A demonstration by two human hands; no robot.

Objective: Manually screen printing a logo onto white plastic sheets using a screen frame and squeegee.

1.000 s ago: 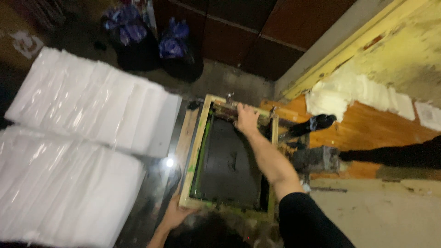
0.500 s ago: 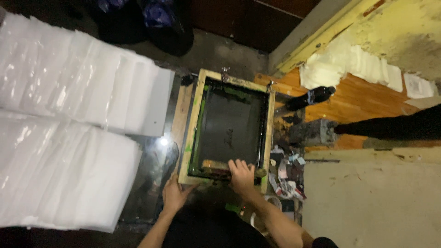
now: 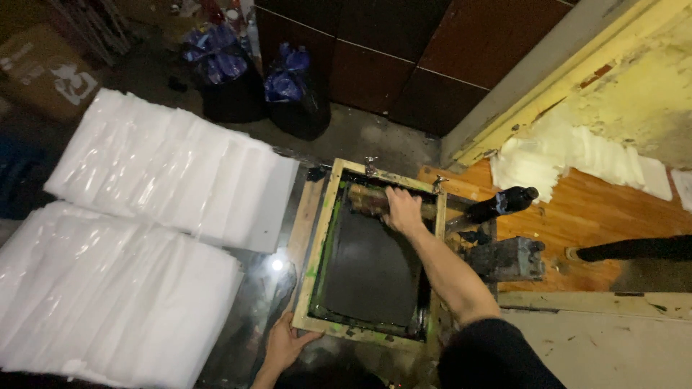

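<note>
Head view: a wooden screen frame (image 3: 315, 252) lies flat on a dark, glossy tabletop (image 3: 270, 288), its black mesh (image 3: 371, 266) smeared with green along the left inner edge. The right hand (image 3: 402, 210) reaches to the far end of the frame, fingers closed around a squeegee (image 3: 367, 202) that lies across the mesh just inside the far rail. The left hand (image 3: 285, 344) rests at the near left corner of the frame, fingers curled over the wooden edge and holding it down. A black sleeve (image 3: 490, 356) covers the right upper arm.

To the left of the frame, two broad stacks of clear plastic bags (image 3: 166, 173) are fanned out in overlapping rows, the nearer stack (image 3: 101, 295) reaching almost to the frame's left rail. A spot of lamp glare (image 3: 276, 264) shines on the tabletop between bags and frame.

To the right, a dark bottle (image 3: 497, 205) lies tilted beside a grimy metal block (image 3: 508, 259) on an orange wooden board (image 3: 591, 216). More white sheets (image 3: 569, 155) are heaped against a yellow wall (image 3: 634, 86) with peeling paint. Beyond the tabletop, two black rubbish bags (image 3: 231, 86) with blue tops stand on the concrete floor (image 3: 360, 133) before dark brown panels (image 3: 404, 57). A cardboard box (image 3: 43, 68) sits at far left.
</note>
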